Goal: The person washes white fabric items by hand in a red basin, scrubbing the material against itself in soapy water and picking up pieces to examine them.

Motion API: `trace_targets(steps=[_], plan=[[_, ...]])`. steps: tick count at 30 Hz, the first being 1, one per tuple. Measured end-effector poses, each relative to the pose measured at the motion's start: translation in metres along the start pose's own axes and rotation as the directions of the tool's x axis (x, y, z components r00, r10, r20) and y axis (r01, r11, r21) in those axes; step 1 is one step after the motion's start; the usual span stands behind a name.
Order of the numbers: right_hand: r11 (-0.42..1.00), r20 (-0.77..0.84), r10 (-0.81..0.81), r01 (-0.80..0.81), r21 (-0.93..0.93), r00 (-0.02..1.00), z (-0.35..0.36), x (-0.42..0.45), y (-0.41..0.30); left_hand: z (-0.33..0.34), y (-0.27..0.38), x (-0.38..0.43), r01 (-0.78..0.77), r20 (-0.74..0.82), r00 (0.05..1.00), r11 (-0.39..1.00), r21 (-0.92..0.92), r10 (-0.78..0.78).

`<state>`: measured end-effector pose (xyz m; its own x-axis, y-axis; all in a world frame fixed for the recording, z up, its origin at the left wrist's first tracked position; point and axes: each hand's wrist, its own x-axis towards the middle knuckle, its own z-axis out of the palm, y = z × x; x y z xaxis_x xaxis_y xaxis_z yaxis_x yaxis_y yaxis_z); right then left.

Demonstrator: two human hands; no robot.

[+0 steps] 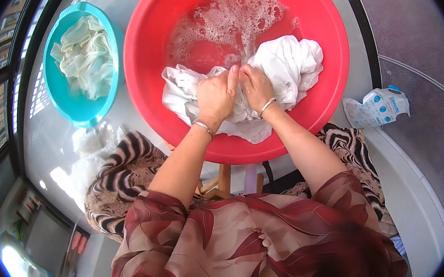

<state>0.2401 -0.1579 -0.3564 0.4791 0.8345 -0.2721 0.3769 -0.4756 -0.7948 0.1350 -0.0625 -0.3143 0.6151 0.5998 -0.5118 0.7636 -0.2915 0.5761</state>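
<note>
A large red plastic basin (137,66) stands before me with soapy water (229,16) in its far part. Wet white cloth (289,66) lies bunched across the near half of the basin. My left hand (217,92) is closed on the middle of this cloth, its thumb pointing away from me. Right beside it, my right hand (256,86) grips the same cloth with curled fingers. The knuckles and thumbs of both hands are close together; whether they touch is hard to tell. Each wrist wears a metal bangle. Parts of the cloth under the hands are hidden.
Left of the red basin stands a turquoise basin (51,75) holding pale wet cloth (90,59). Clear plastic bags (95,145) lie below it. A white and blue printed pouch (377,106) lies at the right. Zebra-patterned fabric (123,169) and wooden legs (224,178) show under the red basin's near side.
</note>
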Motion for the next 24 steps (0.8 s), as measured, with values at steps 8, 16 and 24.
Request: trace_targets(steps=[8, 16, 24], plan=[[0.894, 0.016, -0.188, 0.178, -0.412, 0.982, 0.045, -0.043, 0.043, 0.081, -0.035, -0.024, -0.198, -0.261, 0.933, 0.959, 0.205, 0.248], [0.894, 0.582, 0.29, 0.002, -0.448, 0.759, 0.012, 0.066, 0.022, 0.05, -0.04, 0.059, -0.204, 0.148, 0.976, 0.906, 0.372, 0.16], [0.956, 0.131, 0.236, -0.205, -0.209, 0.963, -0.055, 0.025, -0.006, 0.024, -0.041, -0.016, -0.42, -0.022, 0.897, 0.868, 0.266, 0.441]])
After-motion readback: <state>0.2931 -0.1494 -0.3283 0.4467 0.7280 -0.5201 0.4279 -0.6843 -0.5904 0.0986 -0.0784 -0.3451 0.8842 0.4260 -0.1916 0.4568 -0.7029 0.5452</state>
